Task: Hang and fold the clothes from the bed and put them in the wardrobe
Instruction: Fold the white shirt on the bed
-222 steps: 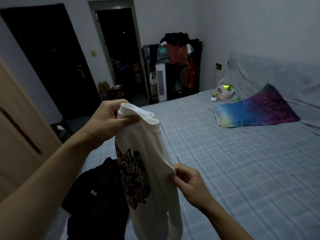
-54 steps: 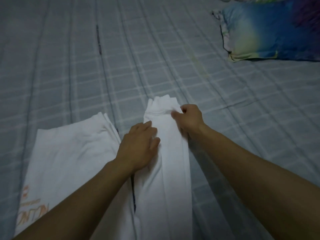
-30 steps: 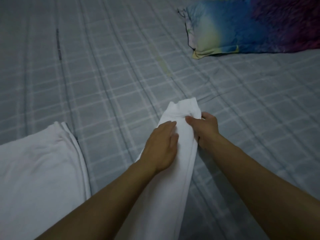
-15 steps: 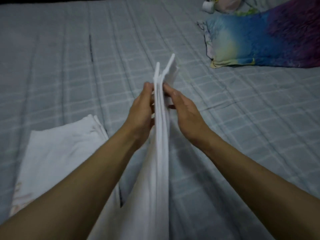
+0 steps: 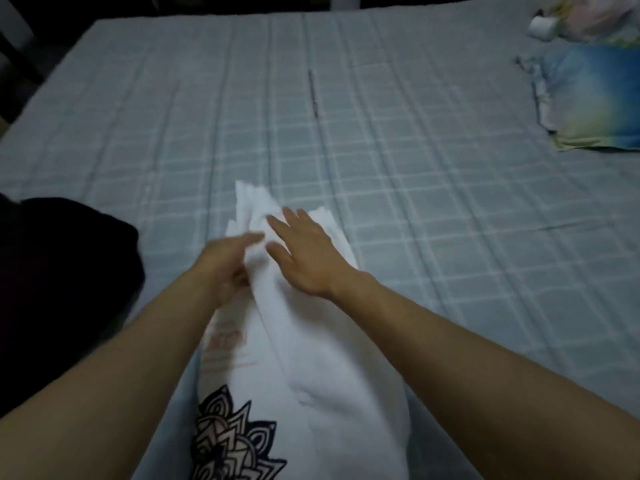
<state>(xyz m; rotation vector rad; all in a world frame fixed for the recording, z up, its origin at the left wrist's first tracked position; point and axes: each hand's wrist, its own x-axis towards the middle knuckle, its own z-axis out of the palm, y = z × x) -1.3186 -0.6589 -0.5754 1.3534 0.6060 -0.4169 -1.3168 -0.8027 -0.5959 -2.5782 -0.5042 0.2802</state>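
Observation:
A white garment (image 5: 311, 368) with a dark mandala print and faint orange lettering lies folded lengthwise on the checked bed sheet (image 5: 415, 168). My right hand (image 5: 304, 251) lies flat on its upper part, fingers straight and spread, pressing the cloth down. My left hand (image 5: 227, 261) is at the garment's left edge, its fingers stretched toward the cuff end; motion blur hides whether they pinch the cloth. A black garment (image 5: 59, 271) is heaped at the left edge of the bed.
A blue and yellow pillow (image 5: 592, 98) lies at the far right of the bed. Behind it are a small white roll (image 5: 542, 27) and a pale bag (image 5: 599, 15). The bed's far edge meets a dark floor at the top.
The white sleeve part I held upright between both hands half a second ago now lies folded over the garment's body. My right hand has gone from gripping to pressing flat.

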